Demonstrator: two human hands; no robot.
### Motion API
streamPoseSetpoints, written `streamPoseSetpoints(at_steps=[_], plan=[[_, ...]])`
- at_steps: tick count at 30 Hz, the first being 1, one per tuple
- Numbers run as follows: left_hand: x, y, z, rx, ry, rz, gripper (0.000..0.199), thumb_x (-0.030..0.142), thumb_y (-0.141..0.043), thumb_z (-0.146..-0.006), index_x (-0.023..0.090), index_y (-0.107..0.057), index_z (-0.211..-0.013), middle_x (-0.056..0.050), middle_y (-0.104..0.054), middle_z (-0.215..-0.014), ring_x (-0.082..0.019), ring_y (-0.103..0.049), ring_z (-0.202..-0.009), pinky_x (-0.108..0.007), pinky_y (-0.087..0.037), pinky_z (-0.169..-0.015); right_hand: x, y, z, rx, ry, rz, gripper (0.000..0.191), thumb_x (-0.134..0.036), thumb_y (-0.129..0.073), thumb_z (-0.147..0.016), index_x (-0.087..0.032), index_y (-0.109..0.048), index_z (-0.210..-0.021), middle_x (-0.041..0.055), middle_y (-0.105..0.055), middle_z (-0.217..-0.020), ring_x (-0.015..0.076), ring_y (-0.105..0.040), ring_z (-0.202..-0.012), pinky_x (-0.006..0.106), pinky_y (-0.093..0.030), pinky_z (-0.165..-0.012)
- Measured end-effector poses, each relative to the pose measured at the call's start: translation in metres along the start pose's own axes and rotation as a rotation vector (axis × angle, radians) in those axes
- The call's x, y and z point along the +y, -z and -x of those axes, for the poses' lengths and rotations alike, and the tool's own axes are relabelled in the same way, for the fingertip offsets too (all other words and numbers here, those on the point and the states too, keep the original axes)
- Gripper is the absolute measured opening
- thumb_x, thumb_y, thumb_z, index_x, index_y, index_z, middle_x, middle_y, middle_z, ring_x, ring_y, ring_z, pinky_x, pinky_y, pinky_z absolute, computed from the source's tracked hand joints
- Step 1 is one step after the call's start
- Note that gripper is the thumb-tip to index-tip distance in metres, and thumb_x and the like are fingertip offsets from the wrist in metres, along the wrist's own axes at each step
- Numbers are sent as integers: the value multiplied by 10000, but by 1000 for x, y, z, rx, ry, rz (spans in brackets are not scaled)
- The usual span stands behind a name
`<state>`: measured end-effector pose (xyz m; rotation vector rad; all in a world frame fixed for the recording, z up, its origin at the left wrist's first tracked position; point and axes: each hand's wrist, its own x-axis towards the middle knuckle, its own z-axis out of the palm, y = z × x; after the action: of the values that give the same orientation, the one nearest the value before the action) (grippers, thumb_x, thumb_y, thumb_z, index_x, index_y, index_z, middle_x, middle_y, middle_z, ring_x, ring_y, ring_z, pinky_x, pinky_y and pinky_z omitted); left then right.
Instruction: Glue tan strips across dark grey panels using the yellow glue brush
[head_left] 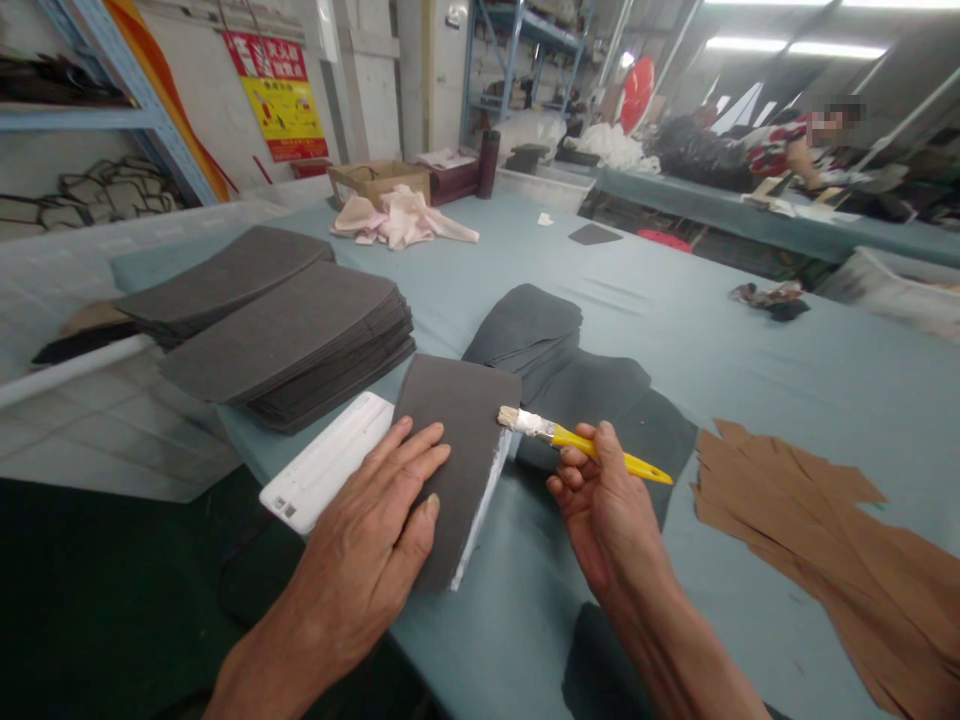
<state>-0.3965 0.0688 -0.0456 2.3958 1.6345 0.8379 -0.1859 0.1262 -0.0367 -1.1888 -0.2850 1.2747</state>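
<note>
My left hand point(367, 540) lies flat, pressing down on a dark grey foam sheet point(457, 440). A white smear of glue point(480, 510) runs along that sheet's right edge. Under the sheet's left side is a white plastic board point(322, 465), which my left hand also touches. My right hand point(607, 510) grips a yellow-handled paintbrush point(592, 447) whose bristles, caked with white glue, point at the sheet's upper right corner. The bristle tip is at or very near the sheet's edge.
Two tall stacks of grey sheets point(289, 340) stand left on the blue-grey work table point(675, 330). Looser grey sheets point(555, 370) lie ahead, brown paper pieces point(817, 530) right, pink cloth point(401, 218) beyond. A co-worker point(787, 150) sits at a far table.
</note>
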Motion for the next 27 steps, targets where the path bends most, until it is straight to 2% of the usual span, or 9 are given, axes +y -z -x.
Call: streamPoseSetpoints(at_steps=[10,19,27], plan=[[2,2,-2,-10,-12,-29,407,293,-406,-1077,199,-601,-1422,-70,-593,-1573,-284,-441,-1551,-548,-445,-1254,-3,-13,-12,33,-57,-133,233,-416,-696,-982,-203,-621,-921,-93,-587,-570,40,-519,-436,108,-481,-459],[1,1,-2,11,-35,-59,400,279,-396,-1082,189,-596,-1416,-73,-614,-1550,-276,-458,-1540,-539,-466,-1237,-9,-28,-24,67,-89,-176,287,-339,-475,-1117,-201,-590,-894,-93,-592,-566,31,-520,-400,99,-486,-460],[0,0,-2,10,-30,-61,407,287,-391,-1083,190,-596,-1420,-75,-605,-1560,-281,-459,-1539,-556,-462,-1236,-9,-39,-34,98,-104,-198,289,-352,-458,-1123,-212,-582,-903,-87,-624,-564,45,-539,-395,118,-492,-455]])
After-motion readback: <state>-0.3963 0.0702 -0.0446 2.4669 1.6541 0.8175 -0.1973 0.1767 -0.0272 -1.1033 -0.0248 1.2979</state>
